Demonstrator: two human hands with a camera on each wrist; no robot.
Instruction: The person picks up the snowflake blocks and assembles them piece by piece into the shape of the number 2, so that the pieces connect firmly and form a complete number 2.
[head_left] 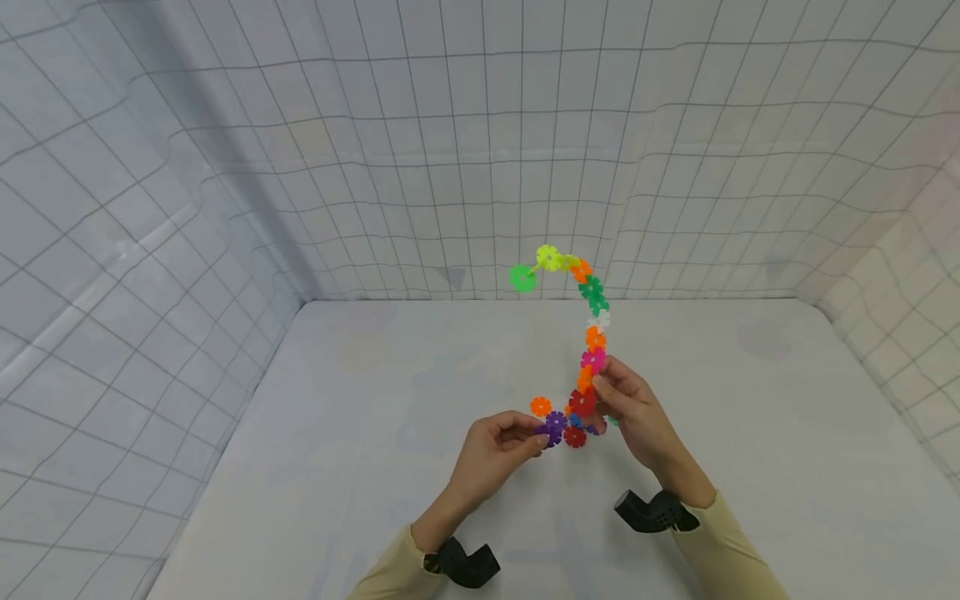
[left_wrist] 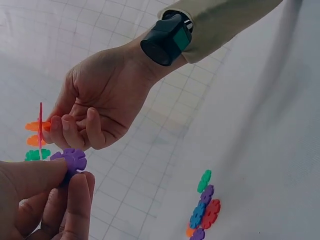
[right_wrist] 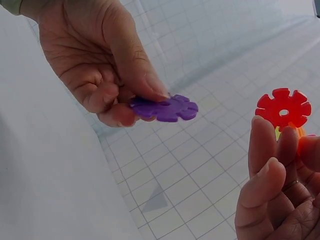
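My left hand (head_left: 495,457) pinches a purple flower-shaped interlocking disc (right_wrist: 172,108) between thumb and fingers, its notched edge sticking out past the thumb. To its right, my right hand (head_left: 637,410) holds a curved chain of joined discs (head_left: 592,287) near its lower end. The chain arcs up and bends left, through pink, orange, white, dark green and yellow, to a light green disc (head_left: 522,278) at its tip. A red disc (right_wrist: 283,109) forms the end by the right fingertips. In the right wrist view the purple disc and the red disc are apart.
Several loose discs lie on the white table (head_left: 375,375) below the hands, among them an orange disc (head_left: 541,406), a red disc (left_wrist: 212,214) and a green disc (left_wrist: 204,181). Grid-lined white walls (head_left: 480,150) enclose the table at the back and sides.
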